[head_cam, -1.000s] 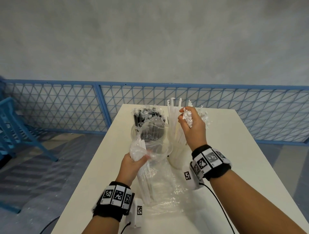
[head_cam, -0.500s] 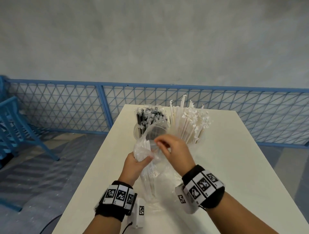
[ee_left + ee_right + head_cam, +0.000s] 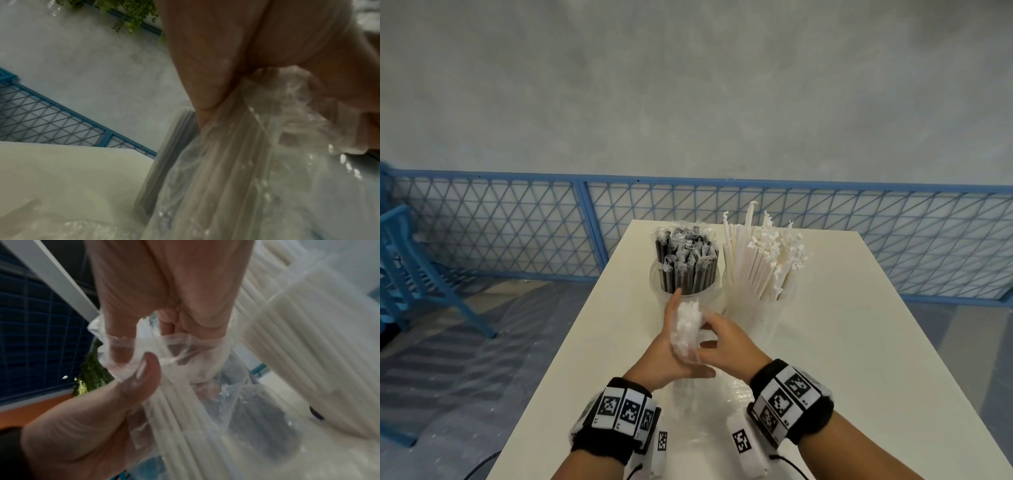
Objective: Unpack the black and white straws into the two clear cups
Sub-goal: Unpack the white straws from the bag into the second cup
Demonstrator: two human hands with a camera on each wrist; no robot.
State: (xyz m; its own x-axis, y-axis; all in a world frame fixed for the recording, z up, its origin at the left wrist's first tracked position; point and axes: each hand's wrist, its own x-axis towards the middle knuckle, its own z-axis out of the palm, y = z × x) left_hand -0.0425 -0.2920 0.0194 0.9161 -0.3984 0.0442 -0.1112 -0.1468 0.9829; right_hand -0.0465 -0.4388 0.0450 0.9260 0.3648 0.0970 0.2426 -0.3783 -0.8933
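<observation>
The left hand clasped the bag upright, seemingly so the right hand beside it, pinching its mouth, could reach the straws inside.

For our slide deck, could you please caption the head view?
Both hands, left hand and right hand, grip a clear bag of white straws before two filled cups.

White table; blue mesh fence behind; blue chair at left; grey wall; foliage in wrist view.
</observation>
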